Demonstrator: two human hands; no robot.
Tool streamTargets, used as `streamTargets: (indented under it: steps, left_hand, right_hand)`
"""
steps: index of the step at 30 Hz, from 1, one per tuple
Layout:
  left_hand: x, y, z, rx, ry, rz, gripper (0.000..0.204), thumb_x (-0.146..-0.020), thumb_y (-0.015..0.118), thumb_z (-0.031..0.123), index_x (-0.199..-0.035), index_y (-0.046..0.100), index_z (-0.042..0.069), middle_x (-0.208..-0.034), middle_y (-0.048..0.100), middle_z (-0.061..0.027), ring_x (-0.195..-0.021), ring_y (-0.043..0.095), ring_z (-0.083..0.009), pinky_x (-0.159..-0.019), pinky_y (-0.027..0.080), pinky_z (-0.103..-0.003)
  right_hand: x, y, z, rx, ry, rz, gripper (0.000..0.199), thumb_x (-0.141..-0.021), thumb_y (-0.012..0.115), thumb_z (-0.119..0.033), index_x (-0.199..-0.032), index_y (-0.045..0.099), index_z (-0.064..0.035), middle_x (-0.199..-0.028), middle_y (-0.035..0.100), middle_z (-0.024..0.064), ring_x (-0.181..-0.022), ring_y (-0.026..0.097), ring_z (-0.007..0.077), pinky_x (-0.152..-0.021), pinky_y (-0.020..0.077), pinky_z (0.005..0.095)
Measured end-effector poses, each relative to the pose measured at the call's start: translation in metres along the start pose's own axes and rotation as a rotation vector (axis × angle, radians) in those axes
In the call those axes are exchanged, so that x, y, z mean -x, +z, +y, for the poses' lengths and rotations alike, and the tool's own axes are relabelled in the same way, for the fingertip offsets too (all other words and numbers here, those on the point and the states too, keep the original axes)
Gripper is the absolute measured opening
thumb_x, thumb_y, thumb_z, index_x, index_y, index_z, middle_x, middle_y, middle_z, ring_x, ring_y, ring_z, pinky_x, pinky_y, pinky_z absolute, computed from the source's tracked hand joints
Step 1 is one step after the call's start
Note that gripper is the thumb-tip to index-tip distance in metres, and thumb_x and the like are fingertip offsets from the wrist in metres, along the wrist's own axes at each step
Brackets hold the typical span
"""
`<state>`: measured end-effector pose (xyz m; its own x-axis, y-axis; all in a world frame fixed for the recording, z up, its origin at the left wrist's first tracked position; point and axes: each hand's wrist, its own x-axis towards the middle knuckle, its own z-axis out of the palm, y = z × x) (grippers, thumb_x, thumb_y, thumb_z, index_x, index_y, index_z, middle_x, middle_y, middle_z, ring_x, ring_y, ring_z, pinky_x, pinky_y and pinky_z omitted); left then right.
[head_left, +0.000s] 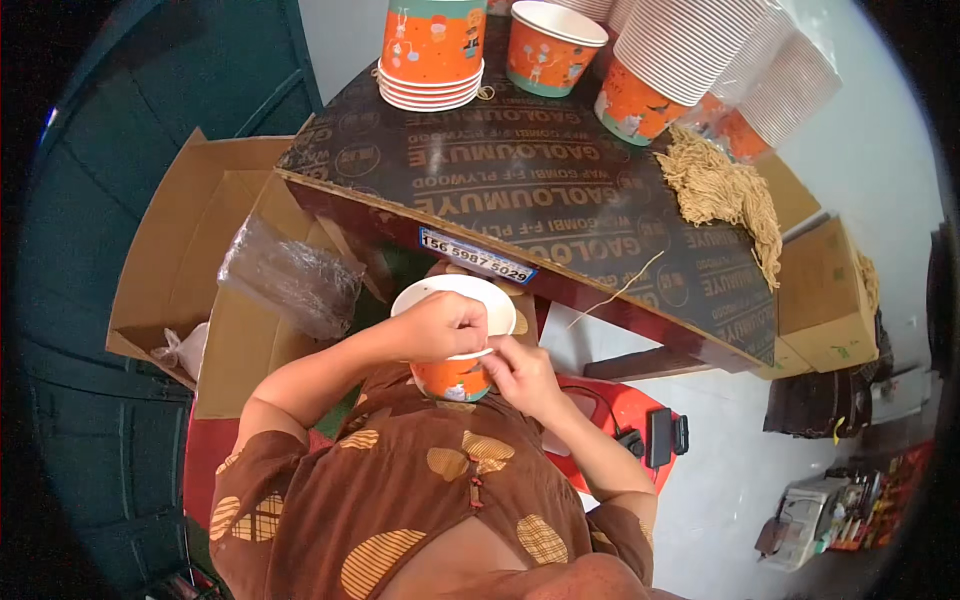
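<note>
On my lap, between my body and the table, sits an orange paper tub (445, 380) with a white inside, its open mouth facing up. My left hand (445, 327) is closed over the near part of the rim, fingers curled; whatever lies in them is hidden. At the rim's right side my right hand (522, 374) pinches the edge, thumb against the outer wall. The fingertips of both hands nearly meet there. On the table lies a bundle of tan strings (715, 185), with a single loose string (625, 287) hanging over the front edge.
An upside-down stack of orange tubs (432, 50), one upright tub (552, 50) and nested tubs (655, 75) stand on the dark plywood table (470, 170). At left is an open cardboard box (190, 225) with clear plastic wrap (295, 275). A red stool (600, 410) holds dark devices.
</note>
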<state>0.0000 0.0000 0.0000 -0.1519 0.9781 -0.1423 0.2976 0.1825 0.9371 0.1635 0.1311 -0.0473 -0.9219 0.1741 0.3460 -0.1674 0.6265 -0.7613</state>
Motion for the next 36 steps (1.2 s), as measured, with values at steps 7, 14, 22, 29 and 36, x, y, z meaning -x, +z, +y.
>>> streamTargets:
  steps: [7, 14, 22, 29, 36]
  left_hand:
    - [-0.024, 0.016, -0.023, 0.063, -0.022, 0.119, 0.011, -0.085, 0.059, 0.008, -0.082, 0.064, -0.001, -0.077, 0.067, -0.0059, -0.073, 0.060, -0.0104, -0.068, 0.047, -0.028]
    - [-0.041, 0.008, -0.014, -0.051, -0.045, 0.027, 0.012, -0.084, 0.059, 0.010, -0.081, 0.064, 0.000, -0.075, 0.065, -0.0060, -0.072, 0.059, -0.0124, -0.068, 0.047, -0.030]
    - [-0.049, 0.004, 0.001, -0.192, -0.035, -0.076, 0.014, -0.082, 0.062, 0.015, -0.081, 0.065, 0.001, -0.072, 0.064, -0.0087, -0.070, 0.057, -0.0144, -0.067, 0.046, -0.032]
    - [-0.049, 0.015, -0.003, -0.039, -0.099, -0.063, 0.012, -0.079, 0.063, 0.013, -0.079, 0.066, 0.002, -0.070, 0.063, -0.0046, -0.069, 0.057, -0.0120, -0.065, 0.046, -0.030]
    - [-0.056, 0.026, -0.007, 0.411, -0.188, -0.032, 0.008, -0.072, 0.060, 0.005, -0.067, 0.062, -0.001, -0.062, 0.058, -0.0040, -0.057, 0.052, -0.0105, -0.054, 0.040, -0.025]
  right_hand:
    - [0.013, -0.003, -0.002, 0.304, 0.119, 0.209, 0.028, -0.085, 0.065, -0.006, -0.111, 0.055, -0.0014, -0.072, 0.062, 0.0166, -0.058, 0.063, 0.0330, -0.049, 0.0483, 0.0392]
    - [0.014, -0.026, -0.002, 0.402, 0.109, 0.166, 0.011, -0.084, 0.066, -0.014, -0.086, 0.060, -0.0045, -0.075, 0.062, 0.0148, -0.061, 0.062, 0.0346, -0.052, 0.0477, 0.0427]
    - [0.012, -0.031, -0.014, 0.268, 0.109, 0.204, 0.006, -0.082, 0.066, -0.005, -0.086, 0.061, -0.0041, -0.074, 0.057, 0.0128, -0.061, 0.059, 0.0318, -0.053, 0.0472, 0.0395]
    - [0.012, -0.029, -0.005, 0.224, 0.071, 0.263, 0.006, -0.083, 0.064, -0.001, -0.087, 0.060, -0.0035, -0.076, 0.056, 0.0126, -0.062, 0.060, 0.0306, -0.054, 0.0473, 0.0391]
    - [0.012, -0.027, 0.001, 0.239, 0.030, 0.261, 0.006, -0.083, 0.064, -0.001, -0.085, 0.059, -0.0025, -0.074, 0.058, 0.0126, -0.063, 0.061, 0.0325, -0.054, 0.0484, 0.0389]
